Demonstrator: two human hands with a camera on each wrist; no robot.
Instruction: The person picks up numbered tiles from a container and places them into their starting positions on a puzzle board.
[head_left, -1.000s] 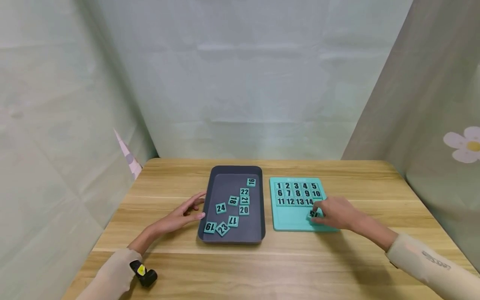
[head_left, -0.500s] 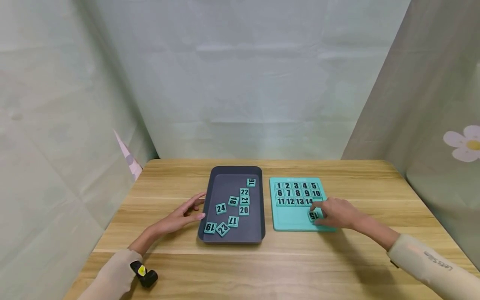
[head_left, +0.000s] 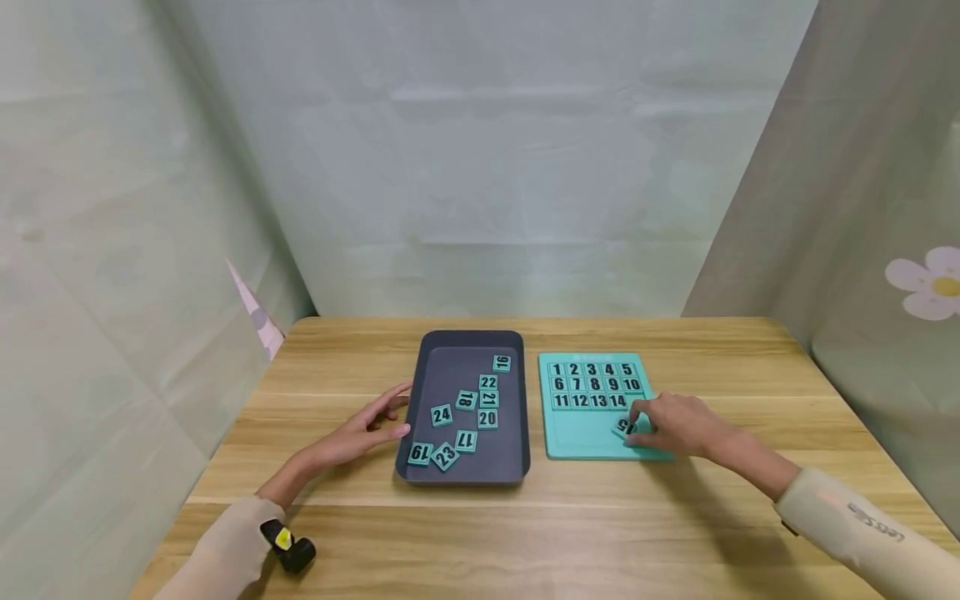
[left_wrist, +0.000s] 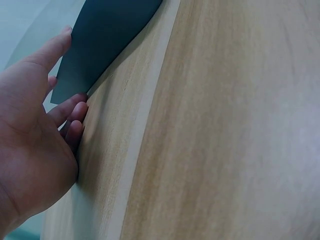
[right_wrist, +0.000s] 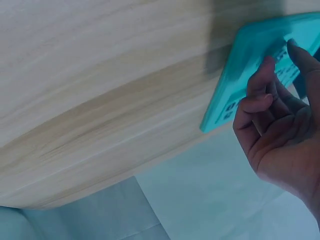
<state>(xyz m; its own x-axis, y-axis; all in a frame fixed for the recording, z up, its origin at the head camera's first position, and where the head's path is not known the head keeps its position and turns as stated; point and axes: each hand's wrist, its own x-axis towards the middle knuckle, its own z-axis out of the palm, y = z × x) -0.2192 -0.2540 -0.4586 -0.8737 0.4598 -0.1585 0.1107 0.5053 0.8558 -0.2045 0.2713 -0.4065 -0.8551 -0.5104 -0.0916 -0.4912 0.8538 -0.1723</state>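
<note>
My right hand point(head_left: 678, 425) pinches a number tile marked 15 point(head_left: 622, 427) between thumb and fingertips. The tile sits askew over the lower right part of the turquoise number board point(head_left: 581, 437), with its digits not upright. Tiles 1 to 14 fill the upper rows of that board in order. In the right wrist view the fingers hide most of the tile. My left hand point(head_left: 360, 429) touches the left side of the dark grey tray point(head_left: 427, 375) with loosely extended fingers; its thumb is at the rim in the left wrist view point(left_wrist: 35, 125).
Several loose number tiles lie in the tray at various angles, among them 24 point(head_left: 442, 415), 20 point(head_left: 487, 419) and 16 point(head_left: 502, 363). Tray and board stand side by side on a wooden table point(head_left: 480, 533). Pale curtains point(head_left: 525, 167) hang behind and at the sides.
The 15 tile has turned between my right fingers, from nearly square to the board and upside down half a second ago to slanted now. My left hand and the tray have stayed put.
</note>
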